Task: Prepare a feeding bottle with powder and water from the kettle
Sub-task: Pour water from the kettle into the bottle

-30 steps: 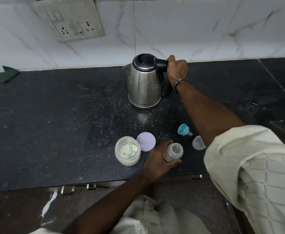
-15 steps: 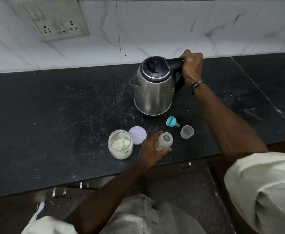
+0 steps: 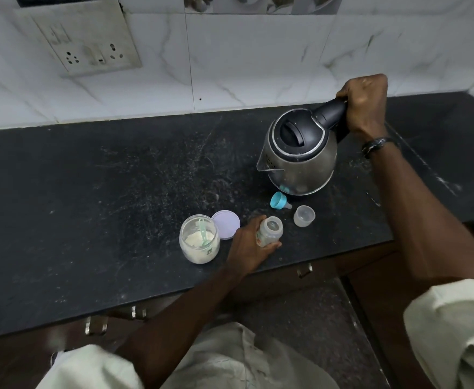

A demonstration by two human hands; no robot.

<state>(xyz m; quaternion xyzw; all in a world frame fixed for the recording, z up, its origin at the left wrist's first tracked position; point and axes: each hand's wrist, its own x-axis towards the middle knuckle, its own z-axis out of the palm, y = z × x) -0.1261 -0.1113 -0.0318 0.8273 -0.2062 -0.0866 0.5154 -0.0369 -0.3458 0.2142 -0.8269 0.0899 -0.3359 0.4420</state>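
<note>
My right hand (image 3: pixel 366 103) grips the black handle of the steel kettle (image 3: pixel 300 161), which hangs above the black counter (image 3: pixel 89 209), tilted with its spout to the left. The open feeding bottle (image 3: pixel 269 231) stands upright near the counter's front edge, held by my left hand (image 3: pixel 248 245). The kettle's spout is behind the bottle and apart from it. An open jar of white powder (image 3: pixel 199 242) with a green scoop in it stands left of my left hand. Its lilac lid (image 3: pixel 226 228) lies beside it.
A teal bottle ring with its teat (image 3: pixel 279 200) lies on its side just behind the bottle. A clear bottle cap (image 3: pixel 304 216) stands to the right. A wall socket plate (image 3: pixel 84 40) is on the tiled wall at the back left. Drawer handles run below the counter edge.
My right hand has lifted the kettle off the counter and brought it nearer and to the right, tilting it. My left hand keeps hold of the bottle.
</note>
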